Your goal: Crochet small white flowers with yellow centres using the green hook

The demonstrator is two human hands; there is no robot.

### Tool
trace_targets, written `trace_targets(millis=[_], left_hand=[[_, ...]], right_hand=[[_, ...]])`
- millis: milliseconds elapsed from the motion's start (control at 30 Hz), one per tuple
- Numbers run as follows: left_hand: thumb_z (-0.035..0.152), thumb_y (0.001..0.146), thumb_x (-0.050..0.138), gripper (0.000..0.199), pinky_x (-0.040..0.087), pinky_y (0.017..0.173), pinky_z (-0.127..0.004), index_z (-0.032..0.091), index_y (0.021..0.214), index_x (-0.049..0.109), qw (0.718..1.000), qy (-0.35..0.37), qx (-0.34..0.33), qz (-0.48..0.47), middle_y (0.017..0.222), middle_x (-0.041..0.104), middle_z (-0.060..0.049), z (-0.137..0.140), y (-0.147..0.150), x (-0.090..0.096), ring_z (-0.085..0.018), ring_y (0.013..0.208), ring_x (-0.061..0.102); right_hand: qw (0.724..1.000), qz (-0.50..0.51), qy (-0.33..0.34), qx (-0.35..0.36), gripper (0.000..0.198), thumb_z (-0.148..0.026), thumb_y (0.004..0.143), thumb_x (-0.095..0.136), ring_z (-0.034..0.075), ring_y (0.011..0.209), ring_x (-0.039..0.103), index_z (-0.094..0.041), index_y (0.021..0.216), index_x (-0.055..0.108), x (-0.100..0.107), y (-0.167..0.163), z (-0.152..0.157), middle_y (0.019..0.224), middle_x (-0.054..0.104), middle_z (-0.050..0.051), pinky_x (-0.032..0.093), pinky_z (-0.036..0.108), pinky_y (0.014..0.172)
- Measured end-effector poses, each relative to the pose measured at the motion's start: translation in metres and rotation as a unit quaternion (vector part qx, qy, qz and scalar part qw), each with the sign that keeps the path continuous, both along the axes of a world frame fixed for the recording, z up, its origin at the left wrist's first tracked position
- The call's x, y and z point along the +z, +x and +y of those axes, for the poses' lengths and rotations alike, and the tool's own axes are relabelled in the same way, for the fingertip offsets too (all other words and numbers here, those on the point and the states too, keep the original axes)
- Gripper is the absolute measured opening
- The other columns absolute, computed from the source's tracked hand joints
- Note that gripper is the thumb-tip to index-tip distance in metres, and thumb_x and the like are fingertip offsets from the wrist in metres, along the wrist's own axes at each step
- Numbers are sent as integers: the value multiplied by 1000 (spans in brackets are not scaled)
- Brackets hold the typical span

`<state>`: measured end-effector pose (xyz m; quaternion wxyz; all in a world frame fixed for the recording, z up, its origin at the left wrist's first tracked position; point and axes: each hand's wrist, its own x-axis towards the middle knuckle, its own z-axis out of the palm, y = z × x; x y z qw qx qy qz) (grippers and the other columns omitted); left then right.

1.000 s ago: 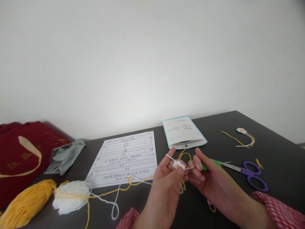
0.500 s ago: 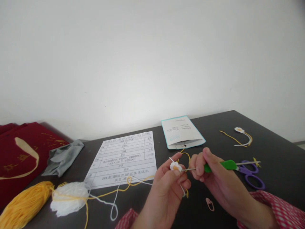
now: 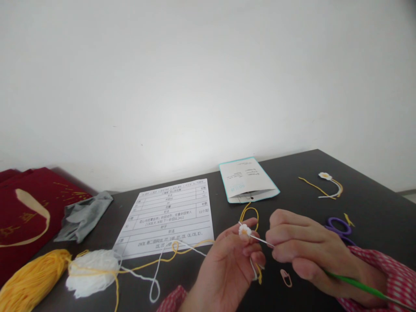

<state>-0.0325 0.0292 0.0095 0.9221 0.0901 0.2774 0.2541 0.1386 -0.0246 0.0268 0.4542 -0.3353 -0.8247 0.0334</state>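
Between the thumb and fingers of my left hand (image 3: 224,262) is a small crocheted flower (image 3: 244,231) with white petals and a yellow centre. Loose white and yellow yarn tails hang below those fingers. A strand of white yarn (image 3: 261,241) runs taut from the flower to the fingertips of my right hand (image 3: 302,249), which is closed and pinches it. Tucked in the same hand, the green-handled crochet hook (image 3: 354,282) points back toward the wrist. A pink stitch marker (image 3: 286,278) lies on the dark table below the hands.
Purple scissors (image 3: 338,226) lie partly behind my right hand, near a yellow yarn scrap (image 3: 349,219). A finished flower (image 3: 325,176) rests at the far right. Behind are a white pouch (image 3: 247,175) and printed sheet (image 3: 169,216); white yarn (image 3: 92,273) and yellow yarn (image 3: 39,277) sit left.
My right hand has turned over, swinging the hook back toward the wrist. Its fingers now pinch the white yarn, where the hook's shaft was at the flower before. The flower has shifted slightly right.
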Motion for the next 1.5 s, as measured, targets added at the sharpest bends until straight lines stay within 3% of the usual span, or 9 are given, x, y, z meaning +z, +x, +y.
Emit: trace_targets(millis=[267, 567, 800, 967, 1067, 1233, 1400, 1500], left_hand=[[3, 61, 80, 34, 45, 56, -17, 0, 95, 73, 1000, 4, -22, 12, 69, 63, -4, 3, -2, -4, -5, 54, 50], [4, 62, 79, 29, 44, 55, -18, 2, 91, 73, 998, 23, -47, 32, 69, 60, -3, 6, -5, -9, -5, 54, 48], [8, 56, 84, 33, 40, 53, -20, 7, 87, 73, 993, 58, -70, 70, 62, 57, 1, 3, -3, 0, -5, 51, 43], [8, 53, 84, 38, 41, 53, -21, 8, 88, 71, 991, 72, -72, 91, 62, 59, 0, 3, -2, 2, -5, 50, 45], [9, 52, 85, 39, 41, 53, -21, 8, 89, 70, 990, 78, -71, 92, 59, 58, 1, 3, -2, 2, -6, 49, 45], [8, 54, 83, 42, 40, 52, -22, 8, 94, 69, 989, 86, -84, 87, 56, 56, 2, 3, -3, 2, -6, 48, 44], [7, 55, 82, 41, 38, 52, -21, 9, 94, 68, 989, 90, -87, 83, 56, 55, 2, 4, -5, 2, -6, 48, 42], [5, 57, 80, 37, 39, 53, -21, 8, 91, 70, 991, 72, -90, 72, 58, 56, 1, 5, -5, 1, -6, 49, 43]], right_hand=[[995, -88, 39, -38, 60, -35, 106, 19, 18, 58, 60, -20, 69, 64, 2, -4, -5, 54, 61, 3, 53, 33, 66], [992, -117, 24, -44, 34, -35, 100, 48, 20, 64, 61, -22, 75, 66, -10, -1, -14, 65, 66, 4, 55, 38, 71], [998, -56, -18, -8, 49, -27, 106, 20, 17, 55, 55, -22, 71, 55, 4, -1, -8, 54, 60, 4, 51, 35, 61], [999, -35, -23, -4, 43, -25, 106, 23, 16, 54, 51, -23, 72, 49, 2, -4, -6, 55, 56, 2, 48, 33, 59], [997, 59, -51, -7, 42, -28, 106, 27, 14, 52, 47, -23, 67, 44, -2, -7, -5, 54, 52, -1, 44, 30, 55], [965, 209, -143, -62, 52, -33, 106, 30, 10, 48, 48, -21, 56, 38, -11, -14, -2, 51, 48, -3, 39, 24, 50], [952, 240, -168, -87, 57, -30, 107, 28, 9, 45, 49, -20, 51, 37, -14, -16, 0, 48, 49, -3, 40, 23, 47], [967, 200, -146, -56, 52, -32, 105, 33, 11, 48, 48, -21, 55, 40, -9, -14, -1, 51, 50, -2, 40, 24, 49]])
